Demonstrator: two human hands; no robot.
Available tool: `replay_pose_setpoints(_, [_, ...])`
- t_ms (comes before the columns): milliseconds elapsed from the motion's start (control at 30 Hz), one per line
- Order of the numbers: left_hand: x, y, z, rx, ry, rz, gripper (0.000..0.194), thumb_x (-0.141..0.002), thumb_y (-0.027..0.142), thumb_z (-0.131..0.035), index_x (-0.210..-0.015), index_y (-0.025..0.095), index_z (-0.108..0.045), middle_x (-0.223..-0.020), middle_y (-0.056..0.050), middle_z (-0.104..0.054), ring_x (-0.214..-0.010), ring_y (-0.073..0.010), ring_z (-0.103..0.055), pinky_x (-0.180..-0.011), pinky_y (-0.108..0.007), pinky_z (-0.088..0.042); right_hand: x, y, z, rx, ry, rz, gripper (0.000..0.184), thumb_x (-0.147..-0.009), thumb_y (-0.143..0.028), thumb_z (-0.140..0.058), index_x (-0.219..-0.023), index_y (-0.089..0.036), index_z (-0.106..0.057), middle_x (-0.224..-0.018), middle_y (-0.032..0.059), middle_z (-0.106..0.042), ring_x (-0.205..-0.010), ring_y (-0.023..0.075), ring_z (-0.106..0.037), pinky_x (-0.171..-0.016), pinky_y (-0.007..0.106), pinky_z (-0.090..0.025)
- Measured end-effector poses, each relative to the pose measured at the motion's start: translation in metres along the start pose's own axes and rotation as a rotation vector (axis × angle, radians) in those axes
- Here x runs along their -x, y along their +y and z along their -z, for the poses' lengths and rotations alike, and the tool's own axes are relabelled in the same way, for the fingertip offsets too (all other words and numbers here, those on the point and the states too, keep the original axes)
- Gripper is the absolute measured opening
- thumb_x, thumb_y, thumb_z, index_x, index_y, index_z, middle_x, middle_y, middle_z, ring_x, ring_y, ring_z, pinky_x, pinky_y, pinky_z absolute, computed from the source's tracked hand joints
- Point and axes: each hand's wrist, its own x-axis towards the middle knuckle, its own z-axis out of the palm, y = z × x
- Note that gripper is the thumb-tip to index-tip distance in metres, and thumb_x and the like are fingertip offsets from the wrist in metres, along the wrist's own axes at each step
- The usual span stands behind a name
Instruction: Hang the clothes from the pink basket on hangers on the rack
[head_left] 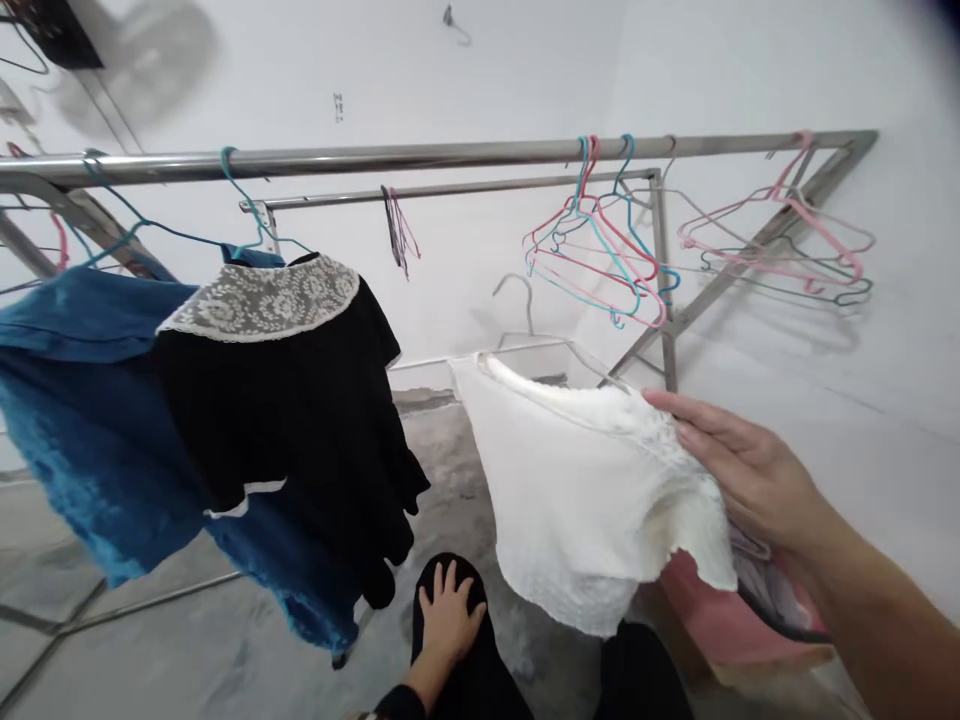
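My right hand [739, 470] grips a white blouse [562, 480] at its right shoulder, thumb and fingers closed on the cloth. Inside the blouse's neck is a pale wire hanger [530, 310]; its hook points up and touches no rail. My left hand [450, 610] rests flat on a black-clothed knee, fingers spread and holding nothing. Left of the blouse, a black top [300, 410] with a white lace collar hangs on a teal hanger [259, 205]. A blue garment [97, 400] hangs beside and partly behind it.
A metal rail [420, 157] crosses overhead, with a lower bar [465, 187] behind it. Bare teal and red hangers [592, 250] hang at centre right, with pink hangers [795, 220] farther right. A pink container [720, 610] holding cloth stands below my right hand, on the grey floor [247, 650].
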Motion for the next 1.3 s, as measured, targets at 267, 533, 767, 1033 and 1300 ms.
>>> replay_pose_setpoints(267, [-0.006,-0.007,-0.008,-0.013,0.023,-0.004,0.047,-0.084,0.042,-0.044,-0.126,0.033,-0.063,-0.159,-0.004,-0.03,-0.15,-0.0329,-0.01,-0.116,-0.061,-0.009,-0.143,-0.076,-0.056,-0.096,0.139,0.351,0.031,-0.092,-0.023,-0.052,-0.119,-0.022,-0.066,-0.122,0.0036,-0.067,-0.12,0.0225,-0.06,-0.112,0.049,-0.044])
replay_pose_setpoints(533, [-0.005,-0.018,-0.006,0.04,-0.013,-0.014,0.048,-0.084,0.042,-0.042,-0.126,0.032,-0.063,-0.16,-0.003,-0.028,-0.15,-0.0338,-0.008,-0.116,-0.062,-0.007,-0.272,-0.101,-0.13,-0.133,0.124,0.511,0.029,-0.09,-0.016,-0.047,-0.114,-0.014,-0.065,-0.119,0.0036,-0.065,-0.122,0.0208,-0.058,-0.113,0.049,-0.038])
replay_pose_setpoints(767, [-0.004,-0.027,-0.003,0.066,-0.037,-0.022,0.048,-0.084,0.043,-0.041,-0.126,0.033,-0.063,-0.16,-0.003,-0.028,-0.15,-0.0337,-0.009,-0.115,-0.063,-0.009,-0.255,-0.12,-0.187,-0.154,0.022,0.471,0.032,-0.089,-0.012,-0.041,-0.11,-0.014,-0.065,-0.113,0.0053,-0.067,-0.117,0.0223,-0.06,-0.111,0.049,-0.042])
replay_pose_setpoints(1033, [-0.005,-0.023,-0.006,-0.016,-0.007,-0.002,0.047,-0.086,0.039,-0.042,-0.128,0.032,-0.062,-0.16,-0.003,-0.029,-0.15,-0.0343,-0.011,-0.115,-0.062,-0.01,-0.223,-0.114,-0.196,-0.088,-0.014,0.429,0.046,-0.089,-0.022,-0.047,-0.135,-0.018,-0.047,-0.132,0.008,-0.054,-0.124,0.0218,-0.052,-0.111,0.047,-0.042])
replay_pose_setpoints(1300, [-0.006,-0.008,0.004,-0.161,0.006,-0.012,0.042,-0.089,0.037,-0.044,-0.126,0.032,-0.064,-0.157,-0.004,-0.035,-0.148,-0.0346,-0.017,-0.113,-0.061,-0.019,-0.115,-0.025,-0.164,-0.065,-0.021,0.345,0.046,-0.096,-0.04,-0.046,-0.138,-0.023,-0.042,-0.123,0.01,-0.058,-0.111,0.0203,-0.056,-0.098,0.039,-0.049])
